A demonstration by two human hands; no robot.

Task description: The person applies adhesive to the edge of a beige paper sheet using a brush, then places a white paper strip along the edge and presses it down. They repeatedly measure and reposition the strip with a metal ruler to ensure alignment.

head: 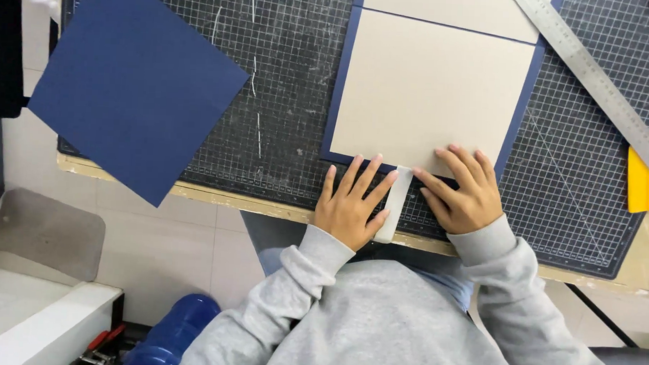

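A beige board (432, 85) lies on a slightly larger navy sheet whose edges (340, 82) show around it, on the dark gridded cutting mat (283, 131). A white strip (396, 203) runs from the board's near edge toward the table edge. My left hand (352, 205) lies flat with fingers spread just left of the strip, thumb side touching it. My right hand (462, 191) presses its fingertips on the board's near edge just right of the strip. Neither hand grips anything.
A loose navy square sheet (130, 82) overhangs the table's left edge. A long metal ruler (594, 77) lies diagonally at the right, with a yellow tool (644, 179) beside it. A blue bottle (172, 335) and grey seat (39, 230) are below on the floor side.
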